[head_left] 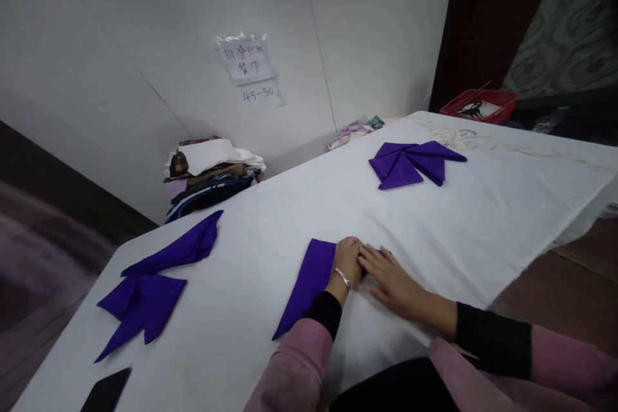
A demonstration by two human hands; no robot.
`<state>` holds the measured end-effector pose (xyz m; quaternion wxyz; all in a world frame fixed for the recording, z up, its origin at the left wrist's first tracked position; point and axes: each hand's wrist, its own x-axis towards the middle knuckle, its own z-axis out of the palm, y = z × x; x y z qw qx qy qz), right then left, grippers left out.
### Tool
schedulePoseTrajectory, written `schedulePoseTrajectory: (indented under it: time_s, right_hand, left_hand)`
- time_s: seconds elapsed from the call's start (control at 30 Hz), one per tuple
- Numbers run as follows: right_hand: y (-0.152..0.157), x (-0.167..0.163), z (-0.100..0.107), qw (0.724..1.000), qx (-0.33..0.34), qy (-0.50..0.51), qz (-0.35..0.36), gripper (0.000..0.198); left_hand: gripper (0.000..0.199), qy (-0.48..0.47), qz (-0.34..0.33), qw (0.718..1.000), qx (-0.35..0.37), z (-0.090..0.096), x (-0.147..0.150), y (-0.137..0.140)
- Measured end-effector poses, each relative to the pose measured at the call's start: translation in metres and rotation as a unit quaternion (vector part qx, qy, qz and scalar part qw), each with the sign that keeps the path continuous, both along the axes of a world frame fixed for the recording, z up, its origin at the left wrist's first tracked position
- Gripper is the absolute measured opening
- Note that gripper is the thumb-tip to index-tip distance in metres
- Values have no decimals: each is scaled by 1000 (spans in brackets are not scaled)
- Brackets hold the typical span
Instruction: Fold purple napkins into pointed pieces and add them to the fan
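A purple cloth napkin lies folded on the white-covered table in front of me, its long pointed side reaching toward my body. My left hand, with a silver bracelet at the wrist, presses on its right part with fingers bent over the cloth. Beside it, my right hand lies low with fingers stretched and spread, the tips meeting the left hand and the napkin's right end. Only a small purple corner shows past the right fingers; the cloth under both hands is hidden.
Another folded purple napkin lies farther back. More folded purple napkins are at the left, near a black flat object. Stacked clothes stand by the wall beyond the table edge. A red basket sits at the far right.
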<state>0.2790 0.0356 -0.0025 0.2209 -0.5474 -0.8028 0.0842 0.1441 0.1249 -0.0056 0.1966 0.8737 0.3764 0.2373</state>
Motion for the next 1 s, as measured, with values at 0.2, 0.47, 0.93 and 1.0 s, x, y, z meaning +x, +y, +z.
schedulePoseTrajectory:
  time_s: [0.2, 0.47, 0.93, 1.0]
  right_hand:
    - [-9, -13, -16, 1000, -7, -30, 5, 76]
    - [-7, 18, -23, 995, 14, -95, -9, 68]
    - [-2, 30, -40, 994, 29, -104, -1, 64]
    - [0, 31, -41, 994, 25, -108, 0, 63]
  left_hand:
    - [19, -25, 5, 1000, 1, -2, 1, 1]
    - [13, -23, 10, 1000, 1, -3, 1, 1]
    - [40, -18, -11, 1000, -4, 31, -90, -47]
    - [49, 50, -24, 998, -7, 32, -119, -63]
